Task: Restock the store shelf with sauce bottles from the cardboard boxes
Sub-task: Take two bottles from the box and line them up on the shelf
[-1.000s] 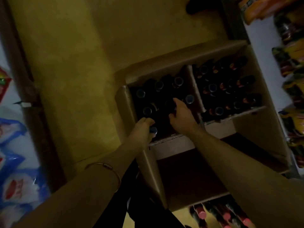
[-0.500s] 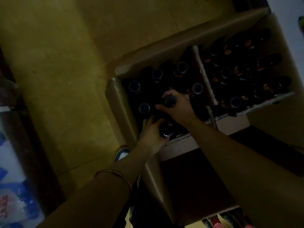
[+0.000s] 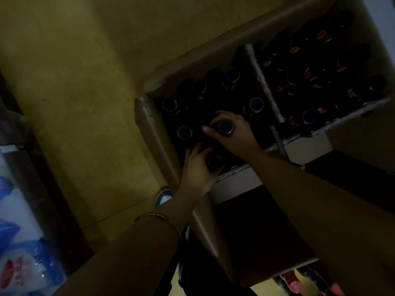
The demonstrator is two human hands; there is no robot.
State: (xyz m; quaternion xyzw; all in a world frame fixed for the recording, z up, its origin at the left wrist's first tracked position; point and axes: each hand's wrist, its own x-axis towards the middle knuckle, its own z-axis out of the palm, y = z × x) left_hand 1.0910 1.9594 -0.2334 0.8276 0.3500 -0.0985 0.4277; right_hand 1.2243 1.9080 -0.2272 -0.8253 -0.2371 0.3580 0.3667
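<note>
Sauce bottles (image 3: 255,104) stand upright in the left cardboard box (image 3: 149,124), dark glass with dark round caps, packed close with little room between the necks. From your head camera, your right hand (image 3: 233,133) is clamped round the neck of one bottle (image 3: 224,127) near the middle of that box, its cap showing between your fingers. Your left hand (image 3: 197,167) grips a second bottle (image 3: 214,161) at the near edge, just inside the near wall. The two hands are close, almost touching. A bangle (image 3: 159,216) sits on your left forearm.

A second box (image 3: 320,130) lies to the right, sharing a cardboard wall with the first, and holds more dark bottles with orange label marks. Open yellowish floor (image 3: 74,82) spreads to the left and far side. A long box flap (image 3: 205,231) reaches toward you beneath your left arm. Blue and white packets (image 3: 19,253) sit at the near left. The light is dim, so the labels cannot be read.
</note>
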